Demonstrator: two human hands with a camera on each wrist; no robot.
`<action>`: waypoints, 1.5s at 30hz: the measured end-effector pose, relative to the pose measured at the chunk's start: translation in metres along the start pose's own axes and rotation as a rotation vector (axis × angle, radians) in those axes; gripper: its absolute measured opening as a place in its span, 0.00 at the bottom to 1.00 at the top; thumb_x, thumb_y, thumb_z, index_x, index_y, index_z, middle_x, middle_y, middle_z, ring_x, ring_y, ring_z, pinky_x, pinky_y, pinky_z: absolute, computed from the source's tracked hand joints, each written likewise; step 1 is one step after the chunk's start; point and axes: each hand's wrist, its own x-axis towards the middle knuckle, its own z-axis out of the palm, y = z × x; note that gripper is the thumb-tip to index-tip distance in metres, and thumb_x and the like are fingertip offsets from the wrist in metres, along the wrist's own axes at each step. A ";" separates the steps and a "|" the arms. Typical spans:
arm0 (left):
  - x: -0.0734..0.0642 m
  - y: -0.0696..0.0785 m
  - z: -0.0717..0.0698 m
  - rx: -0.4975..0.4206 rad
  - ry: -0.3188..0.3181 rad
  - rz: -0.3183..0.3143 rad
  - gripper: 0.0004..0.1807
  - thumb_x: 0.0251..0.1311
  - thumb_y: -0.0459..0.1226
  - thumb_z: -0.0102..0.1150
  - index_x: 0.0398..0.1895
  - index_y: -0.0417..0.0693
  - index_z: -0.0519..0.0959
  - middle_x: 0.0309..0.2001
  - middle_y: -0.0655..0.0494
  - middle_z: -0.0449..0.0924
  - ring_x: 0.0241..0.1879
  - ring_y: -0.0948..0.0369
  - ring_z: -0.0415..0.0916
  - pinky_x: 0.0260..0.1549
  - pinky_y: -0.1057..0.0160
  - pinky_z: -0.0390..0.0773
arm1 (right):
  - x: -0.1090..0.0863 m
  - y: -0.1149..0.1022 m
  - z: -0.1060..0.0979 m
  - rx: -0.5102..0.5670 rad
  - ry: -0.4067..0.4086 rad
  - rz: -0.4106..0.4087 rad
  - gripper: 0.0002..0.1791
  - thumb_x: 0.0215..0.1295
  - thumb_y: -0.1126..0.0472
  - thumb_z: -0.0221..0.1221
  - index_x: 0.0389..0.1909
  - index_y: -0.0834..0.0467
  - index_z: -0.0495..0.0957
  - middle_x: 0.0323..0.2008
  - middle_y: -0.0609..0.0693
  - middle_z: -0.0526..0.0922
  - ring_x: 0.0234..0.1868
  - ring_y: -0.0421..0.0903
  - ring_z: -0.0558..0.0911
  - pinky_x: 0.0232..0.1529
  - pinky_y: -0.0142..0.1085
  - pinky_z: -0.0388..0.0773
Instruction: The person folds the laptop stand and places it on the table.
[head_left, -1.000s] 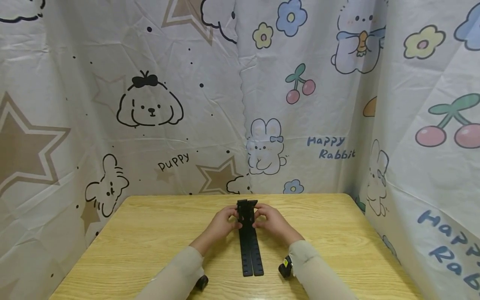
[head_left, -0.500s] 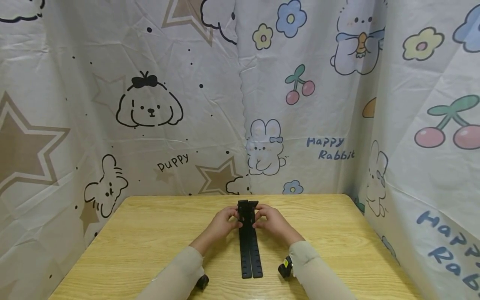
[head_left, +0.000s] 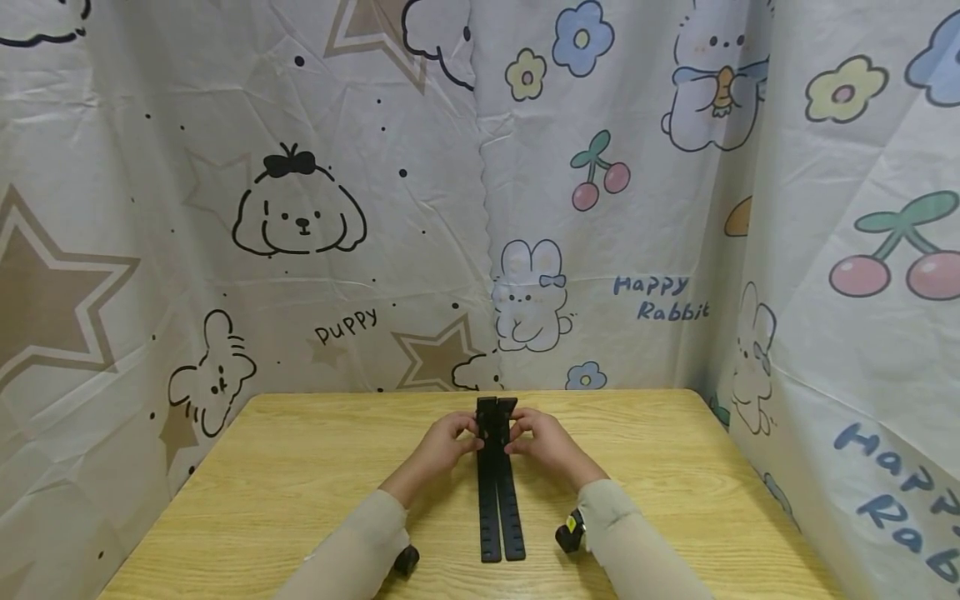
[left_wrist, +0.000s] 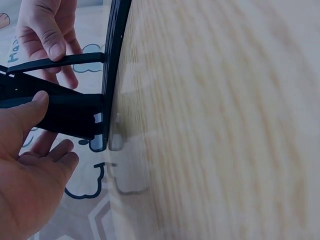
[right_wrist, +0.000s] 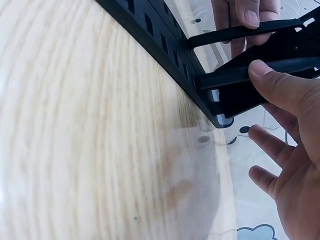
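Note:
A black folding stand (head_left: 490,508) lies lengthwise on the table, its two slotted base rails running toward the person. Slim support bars (right_wrist: 235,34) and a flat panel (left_wrist: 50,115) rise from the far end of the rails. My left hand (head_left: 442,447) pinches the stand's left side, its thumb on one bar and its other fingers spread beyond. From the right, my right hand (head_left: 547,447) grips the opposite bar between thumb and fingers. In the right wrist view the right thumb (right_wrist: 272,82) presses along a bar, while two fingers extend free.
The wood-grain table (head_left: 330,475) extends on both sides of the stand. A printed cloth (head_left: 420,208) hangs behind the table and along its sides. Small black wrist cameras sit under the left sleeve (head_left: 352,542) and the right sleeve (head_left: 637,533).
The rails' near ends have shifted slightly toward the person, and the gap between the rails shows a little wider. Both hands keep their hold in nearly the same place.

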 end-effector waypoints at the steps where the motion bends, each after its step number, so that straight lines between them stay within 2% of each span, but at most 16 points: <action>1: 0.000 0.000 0.000 -0.009 0.002 -0.004 0.04 0.62 0.28 0.67 0.31 0.42 0.82 0.62 0.46 0.80 0.69 0.44 0.71 0.71 0.41 0.66 | 0.001 0.001 0.000 -0.002 0.007 -0.004 0.08 0.58 0.63 0.73 0.26 0.51 0.82 0.64 0.55 0.79 0.70 0.59 0.73 0.72 0.56 0.66; 9: 0.002 -0.002 0.001 -0.028 0.017 -0.003 0.02 0.62 0.29 0.68 0.35 0.37 0.84 0.58 0.46 0.83 0.64 0.46 0.75 0.65 0.42 0.74 | 0.006 0.001 0.004 -0.008 0.056 0.012 0.08 0.56 0.65 0.74 0.24 0.52 0.84 0.55 0.51 0.84 0.61 0.55 0.79 0.67 0.52 0.73; 16: 0.002 -0.006 0.001 -0.026 0.054 -0.006 0.02 0.61 0.31 0.70 0.36 0.40 0.87 0.54 0.47 0.85 0.60 0.47 0.78 0.61 0.44 0.78 | 0.009 0.004 0.008 0.055 0.113 0.049 0.09 0.54 0.66 0.75 0.22 0.55 0.84 0.46 0.47 0.86 0.56 0.53 0.82 0.65 0.52 0.74; 23: 0.001 -0.006 -0.001 -0.067 0.124 -0.099 0.03 0.59 0.32 0.73 0.35 0.43 0.88 0.52 0.50 0.87 0.54 0.52 0.82 0.50 0.56 0.84 | 0.009 0.002 0.010 0.062 0.165 0.070 0.08 0.53 0.65 0.76 0.23 0.55 0.85 0.43 0.47 0.87 0.52 0.51 0.83 0.62 0.51 0.76; 27: 0.003 -0.008 -0.001 -0.086 0.172 -0.127 0.04 0.59 0.33 0.73 0.33 0.43 0.86 0.45 0.52 0.87 0.46 0.58 0.83 0.44 0.62 0.84 | 0.007 0.000 0.012 0.082 0.200 0.110 0.08 0.53 0.64 0.76 0.25 0.54 0.85 0.36 0.44 0.86 0.46 0.46 0.83 0.58 0.47 0.78; 29: 0.003 -0.009 -0.001 -0.108 0.181 -0.126 0.06 0.58 0.33 0.73 0.34 0.42 0.84 0.41 0.53 0.86 0.42 0.60 0.83 0.42 0.63 0.84 | 0.007 -0.001 0.012 0.105 0.220 0.134 0.10 0.53 0.64 0.76 0.25 0.55 0.82 0.33 0.43 0.84 0.41 0.43 0.80 0.53 0.44 0.78; 32: 0.004 -0.010 -0.002 -0.125 0.172 -0.112 0.08 0.59 0.34 0.73 0.36 0.42 0.83 0.38 0.53 0.85 0.40 0.62 0.82 0.42 0.64 0.83 | 0.008 -0.003 0.013 0.159 0.236 0.157 0.14 0.54 0.64 0.76 0.27 0.57 0.77 0.32 0.45 0.82 0.37 0.43 0.76 0.43 0.40 0.74; 34: 0.005 -0.011 -0.003 -0.140 0.148 -0.106 0.08 0.60 0.34 0.73 0.39 0.43 0.83 0.39 0.54 0.86 0.41 0.62 0.83 0.43 0.63 0.84 | 0.008 -0.004 0.012 0.202 0.231 0.154 0.16 0.55 0.66 0.75 0.30 0.59 0.74 0.34 0.47 0.82 0.38 0.43 0.78 0.41 0.38 0.76; 39: 0.006 -0.012 -0.006 -0.127 0.089 -0.118 0.08 0.62 0.37 0.71 0.43 0.46 0.87 0.43 0.55 0.88 0.44 0.61 0.83 0.48 0.59 0.84 | 0.008 -0.003 0.007 0.270 0.158 0.138 0.10 0.57 0.67 0.73 0.33 0.59 0.79 0.37 0.49 0.87 0.42 0.45 0.85 0.46 0.39 0.83; 45: 0.005 -0.015 -0.011 -0.050 0.039 -0.160 0.12 0.61 0.42 0.73 0.45 0.47 0.89 0.45 0.56 0.87 0.46 0.61 0.83 0.50 0.56 0.83 | 0.009 0.002 0.002 0.304 0.076 0.119 0.07 0.58 0.67 0.73 0.35 0.58 0.85 0.36 0.49 0.87 0.39 0.43 0.84 0.45 0.38 0.84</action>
